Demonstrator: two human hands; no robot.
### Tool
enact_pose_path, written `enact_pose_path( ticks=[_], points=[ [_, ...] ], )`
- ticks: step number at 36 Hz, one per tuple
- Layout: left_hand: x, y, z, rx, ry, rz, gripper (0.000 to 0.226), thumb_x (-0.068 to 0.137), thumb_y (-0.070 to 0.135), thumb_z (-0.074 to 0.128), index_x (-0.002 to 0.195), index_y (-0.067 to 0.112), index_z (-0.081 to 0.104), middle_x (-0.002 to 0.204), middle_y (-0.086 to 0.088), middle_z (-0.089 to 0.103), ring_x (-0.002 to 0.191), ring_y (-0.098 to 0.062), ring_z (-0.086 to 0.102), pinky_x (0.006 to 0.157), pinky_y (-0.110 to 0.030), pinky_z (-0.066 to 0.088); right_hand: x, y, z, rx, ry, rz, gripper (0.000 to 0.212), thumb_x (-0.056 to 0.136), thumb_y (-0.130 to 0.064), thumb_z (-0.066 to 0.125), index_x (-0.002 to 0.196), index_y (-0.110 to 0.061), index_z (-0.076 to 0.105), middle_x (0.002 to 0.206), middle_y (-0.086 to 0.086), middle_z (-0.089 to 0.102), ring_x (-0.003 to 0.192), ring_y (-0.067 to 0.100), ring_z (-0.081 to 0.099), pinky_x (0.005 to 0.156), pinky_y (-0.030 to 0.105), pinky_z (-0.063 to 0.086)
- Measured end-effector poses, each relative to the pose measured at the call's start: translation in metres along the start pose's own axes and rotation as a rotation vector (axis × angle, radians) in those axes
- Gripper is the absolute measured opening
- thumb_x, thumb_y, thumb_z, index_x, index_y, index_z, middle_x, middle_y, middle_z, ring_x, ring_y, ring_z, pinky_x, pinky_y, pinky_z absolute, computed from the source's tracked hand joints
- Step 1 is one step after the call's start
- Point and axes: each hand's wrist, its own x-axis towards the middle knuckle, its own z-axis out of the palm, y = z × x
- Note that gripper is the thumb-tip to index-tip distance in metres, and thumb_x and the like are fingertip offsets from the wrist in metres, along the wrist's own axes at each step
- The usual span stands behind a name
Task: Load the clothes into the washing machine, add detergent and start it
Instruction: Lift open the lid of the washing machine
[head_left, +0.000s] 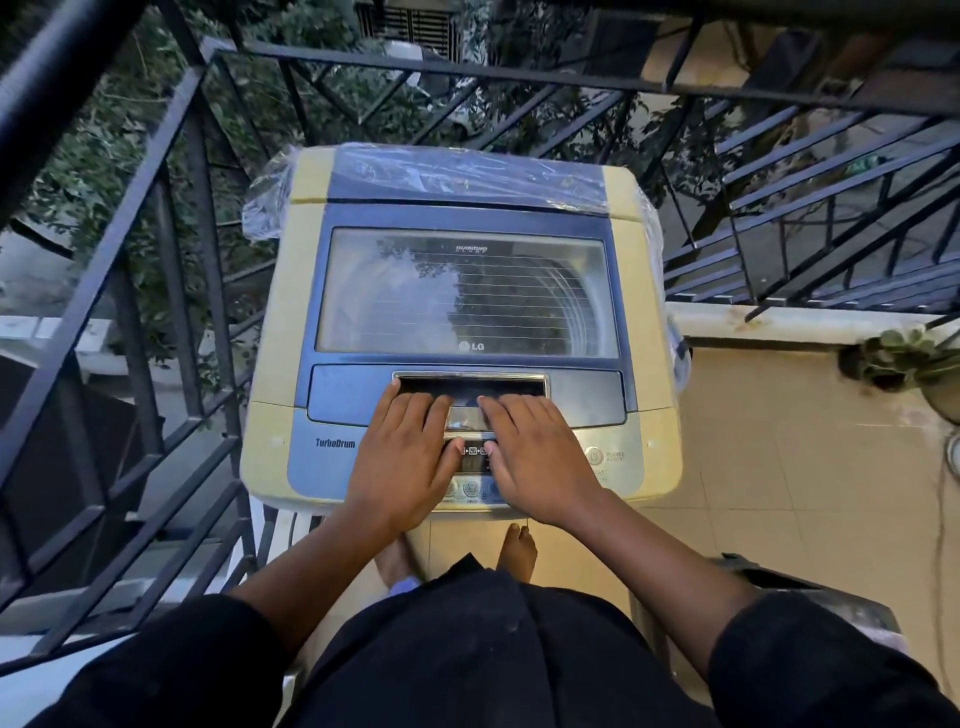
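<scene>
Nearest the camera, dark sleeves (810, 670) cover both forearms, and bare feet (516, 552) stand on the tiled floor (779, 467). The left hand (402, 457) and right hand (535, 462) lie flat, palms down and fingers extended, grasping nothing, on the control panel (472, 460) of the top-loading washing machine (462, 332); the fingertips reach the recessed lid handle (470, 387). Beyond them the glass lid (462, 296) is closed. Clear plastic wrap (467, 171) covers the machine's rear. A black metal railing (171, 218) surrounds the balcony; a potted plant (904, 358) sits right.
</scene>
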Motion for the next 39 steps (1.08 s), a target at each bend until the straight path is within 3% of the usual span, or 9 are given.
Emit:
enact_pose_path(
  ticks=[5,19,27,31,35,39],
  points=[
    [0.001,0.0,-0.001,-0.033,0.034,-0.007,0.047,0.105,0.044,0.038,0.136,0.012,0.054,0.117,-0.004,0.06,0.113,-0.022,0.054,0.127,-0.045,0.021,0.005,0.0,-0.004,0.017,-0.041,0.026,0.052,0.097,-0.038,0.051,0.144,-0.017,0.047,0.121,0.003,0.055,0.107,0.023,0.051,0.1,0.039,0.043],
    [0.001,0.003,-0.004,-0.051,0.069,-0.024,0.045,0.1,0.045,0.046,0.129,0.012,0.056,0.11,-0.005,0.058,0.108,-0.024,0.054,0.125,-0.046,0.026,0.009,-0.005,-0.012,0.077,-0.059,0.077,0.054,0.092,-0.037,0.063,0.141,-0.02,0.05,0.119,0.002,0.055,0.108,0.022,0.05,0.101,0.038,0.041],
    [0.003,0.004,-0.016,0.016,0.079,-0.006,0.048,0.098,0.051,0.051,0.128,0.013,0.056,0.106,-0.003,0.056,0.104,-0.023,0.053,0.122,-0.045,0.028,0.009,-0.009,-0.019,0.059,0.026,0.098,0.047,0.087,-0.038,0.072,0.128,-0.024,0.053,0.109,-0.002,0.053,0.101,0.019,0.048,0.094,0.036,0.043],
    [0.007,0.0,-0.028,0.0,0.136,0.014,0.042,0.099,0.051,0.051,0.12,0.016,0.061,0.099,0.0,0.056,0.096,-0.023,0.053,0.114,-0.043,0.035,0.012,-0.01,-0.028,0.089,0.096,0.097,0.039,0.09,-0.031,0.07,0.126,-0.023,0.059,0.108,-0.002,0.059,0.1,0.02,0.052,0.091,0.037,0.045],
    [0.016,-0.003,-0.05,-0.035,0.204,0.03,0.035,0.097,0.053,0.054,0.108,0.022,0.063,0.092,0.005,0.053,0.088,-0.021,0.048,0.097,-0.039,0.04,0.02,-0.004,-0.049,0.136,0.155,0.066,0.035,0.087,-0.038,0.074,0.119,-0.024,0.066,0.098,-0.005,0.063,0.094,0.019,0.056,0.084,0.035,0.041],
    [0.025,-0.005,-0.075,-0.055,0.245,0.058,0.034,0.096,0.055,0.056,0.108,0.024,0.064,0.092,0.009,0.054,0.088,-0.018,0.049,0.096,-0.038,0.038,0.028,0.003,-0.076,0.162,0.201,-0.006,0.029,0.088,-0.041,0.076,0.112,-0.026,0.068,0.092,-0.01,0.064,0.089,0.017,0.059,0.078,0.032,0.037]
  ],
)
